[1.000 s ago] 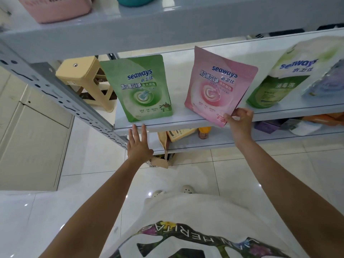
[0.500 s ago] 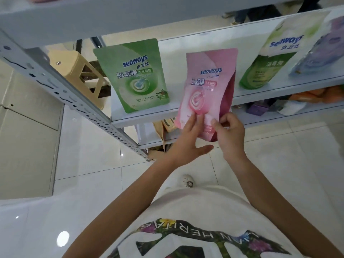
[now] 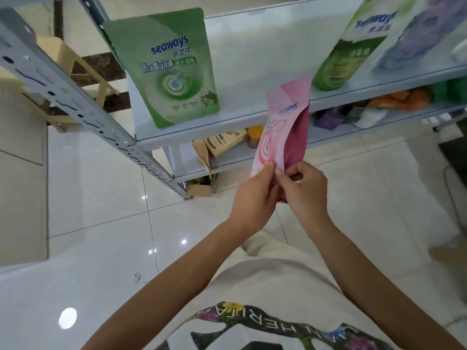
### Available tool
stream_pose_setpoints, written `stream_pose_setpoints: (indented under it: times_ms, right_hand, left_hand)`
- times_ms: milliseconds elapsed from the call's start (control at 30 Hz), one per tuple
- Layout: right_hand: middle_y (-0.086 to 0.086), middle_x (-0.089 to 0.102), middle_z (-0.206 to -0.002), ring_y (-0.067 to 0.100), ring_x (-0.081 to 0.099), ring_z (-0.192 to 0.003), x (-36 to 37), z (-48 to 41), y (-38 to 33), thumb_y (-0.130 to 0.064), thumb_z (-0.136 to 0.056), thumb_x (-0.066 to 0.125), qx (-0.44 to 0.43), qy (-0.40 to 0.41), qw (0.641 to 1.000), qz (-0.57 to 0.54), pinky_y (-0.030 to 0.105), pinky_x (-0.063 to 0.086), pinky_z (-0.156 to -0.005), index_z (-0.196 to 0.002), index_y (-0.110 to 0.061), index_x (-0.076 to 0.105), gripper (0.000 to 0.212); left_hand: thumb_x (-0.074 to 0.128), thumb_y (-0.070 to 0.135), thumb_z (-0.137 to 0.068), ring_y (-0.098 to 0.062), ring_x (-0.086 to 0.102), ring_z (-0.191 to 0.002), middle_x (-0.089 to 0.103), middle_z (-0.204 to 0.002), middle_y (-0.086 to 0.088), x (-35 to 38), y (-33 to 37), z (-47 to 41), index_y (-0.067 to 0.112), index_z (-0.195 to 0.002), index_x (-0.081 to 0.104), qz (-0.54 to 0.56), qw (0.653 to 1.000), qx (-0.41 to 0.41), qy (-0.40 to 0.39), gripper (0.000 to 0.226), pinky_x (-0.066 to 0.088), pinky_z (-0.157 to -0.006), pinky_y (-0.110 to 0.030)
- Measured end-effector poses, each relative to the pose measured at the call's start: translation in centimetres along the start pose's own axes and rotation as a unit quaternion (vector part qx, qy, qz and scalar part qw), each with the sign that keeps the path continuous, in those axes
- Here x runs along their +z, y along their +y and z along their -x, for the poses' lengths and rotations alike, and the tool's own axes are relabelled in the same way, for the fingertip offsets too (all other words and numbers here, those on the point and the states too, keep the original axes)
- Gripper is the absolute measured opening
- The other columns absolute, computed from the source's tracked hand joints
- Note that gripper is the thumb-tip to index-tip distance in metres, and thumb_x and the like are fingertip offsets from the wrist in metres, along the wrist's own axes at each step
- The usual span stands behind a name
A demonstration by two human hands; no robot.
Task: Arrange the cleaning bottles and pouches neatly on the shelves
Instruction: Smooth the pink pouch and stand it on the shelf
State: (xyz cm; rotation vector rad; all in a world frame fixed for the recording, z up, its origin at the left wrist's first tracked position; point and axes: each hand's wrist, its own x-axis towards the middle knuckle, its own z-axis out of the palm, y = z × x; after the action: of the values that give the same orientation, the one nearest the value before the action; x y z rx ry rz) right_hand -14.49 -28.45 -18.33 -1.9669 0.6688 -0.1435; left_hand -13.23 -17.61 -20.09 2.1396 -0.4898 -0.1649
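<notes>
The soft pink plastic pouch [image 3: 283, 130], off the grey metal shelf [image 3: 252, 72] where it stood a second ago, is being held upright before the shelf's front edge, its bottom being pinched by the left grip [image 3: 252, 195] and the right grip [image 3: 305, 190].

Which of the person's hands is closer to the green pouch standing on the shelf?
Left. The left hand is below and right of the green pouch, pinching the pink pouch; the right hand grips that pouch's other side, farther right.
</notes>
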Motion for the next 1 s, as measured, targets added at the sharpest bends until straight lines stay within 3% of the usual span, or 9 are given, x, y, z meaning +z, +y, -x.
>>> stream_pose_setpoints:
  times_ms: [233,300,367,467,600,667,767,900,1000]
  right_hand:
    - [-0.005,0.059,-0.058,0.016,0.060,-0.060,0.8,-0.3,-0.5,-0.024,-0.085,0.066,-0.005,-0.023,0.999,0.045,0.038,0.053,-0.066,-0.060,-0.017,0.057,0.028]
    - [-0.003,0.060,-0.061,0.014,0.057,-0.062,0.5,-0.9,-0.2,-0.029,-0.091,0.057,-0.028,-0.047,0.997,0.057,0.034,0.048,-0.065,-0.064,-0.016,0.057,0.029]
    - [0.001,0.063,-0.070,0.019,0.062,-0.066,-0.1,-2.1,0.6,-0.036,-0.093,0.047,-0.042,-0.076,0.995,0.051,0.041,0.053,-0.066,-0.075,-0.020,0.054,0.025]
    - [0.000,0.062,-0.077,0.022,0.065,-0.066,-1.9,-4.3,1.5,-0.045,-0.087,0.056,-0.031,-0.126,0.989,0.072,0.049,0.055,-0.063,-0.087,-0.025,0.037,0.027]
    - [0.006,0.057,-0.078,0.025,0.060,-0.062,-5.0,-6.7,2.2,-0.014,-0.087,0.055,-0.090,-0.128,0.987,0.043,0.046,0.052,-0.057,-0.089,-0.030,0.033,0.028]
    - [0.006,0.056,-0.078,0.017,0.053,-0.059,-6.8,-8.1,2.2,-0.002,-0.086,0.051,-0.103,-0.152,0.983,-0.018,0.035,0.045,-0.054,-0.086,-0.035,0.037,0.036]
    - [0.010,0.053,-0.085,0.012,0.048,-0.064,-9.4,-9.8,2.4,0.004,-0.089,0.049,-0.074,-0.209,0.968,-0.116,0.026,0.038,-0.060,-0.087,-0.026,0.042,0.031]
    - [0.009,0.044,-0.078,0.019,0.044,-0.069,-12.3,-11.3,2.9,0.007,-0.089,0.049,-0.099,-0.223,0.954,-0.177,0.032,0.036,-0.067,-0.081,-0.021,0.041,0.030]
    - [0.006,0.041,-0.071,0.018,0.041,-0.065,-13.3,-11.2,2.5,0.007,-0.089,0.050,-0.148,-0.272,0.935,-0.174,0.027,0.035,-0.062,-0.078,-0.019,0.039,0.031]
  left_hand:
    - [0.047,0.005,-0.091,-0.034,0.062,-0.083,0.067,-0.096,-0.013,-0.5,1.4,-0.6,0.007,-0.111,0.047,-0.218,0.971,-0.075,-0.067,0.021,0.035,-0.060,-0.035]
    - [0.048,0.010,-0.093,-0.035,0.062,-0.083,0.067,-0.094,-0.014,-0.7,1.6,-1.3,0.008,-0.105,0.045,-0.215,0.969,-0.104,-0.068,0.012,0.038,-0.061,-0.036]
    - [0.048,0.016,-0.096,-0.036,0.062,-0.082,0.067,-0.090,-0.015,-0.5,1.9,-2.2,0.013,-0.093,0.040,-0.192,0.970,-0.141,-0.044,0.010,0.042,-0.064,-0.039]
    - [0.040,0.022,-0.101,-0.035,0.063,-0.082,0.068,-0.088,-0.014,1.1,3.2,-3.1,0.014,-0.089,0.040,-0.190,0.967,-0.172,-0.005,0.015,0.043,-0.065,-0.039]
    - [0.040,0.019,-0.102,-0.034,0.059,-0.071,0.064,-0.075,-0.012,4.0,5.3,-3.8,0.007,-0.088,0.050,-0.085,0.973,-0.186,0.111,0.021,0.040,-0.061,-0.039]
    - [0.044,0.014,-0.101,-0.021,0.049,-0.057,0.051,-0.061,0.002,5.2,6.4,-4.4,0.012,-0.077,0.046,-0.027,0.966,-0.193,0.167,0.024,0.034,-0.053,-0.029]
    - [0.047,0.008,-0.099,-0.003,0.040,-0.053,0.043,-0.058,0.012,6.8,8.3,-5.2,0.026,-0.066,0.038,0.011,0.959,-0.194,0.206,0.038,0.035,-0.051,-0.014]
    - [0.050,0.013,-0.099,0.001,0.050,-0.055,0.056,-0.065,0.006,7.9,9.5,-6.9,0.022,-0.075,0.051,0.114,0.964,-0.200,0.131,0.025,0.037,-0.054,-0.012]
    - [0.049,0.031,-0.100,-0.006,0.068,-0.077,0.070,-0.086,0.003,8.3,10.7,-8.1,0.016,-0.100,0.062,0.253,0.938,-0.226,0.072,0.019,0.056,-0.069,-0.022]
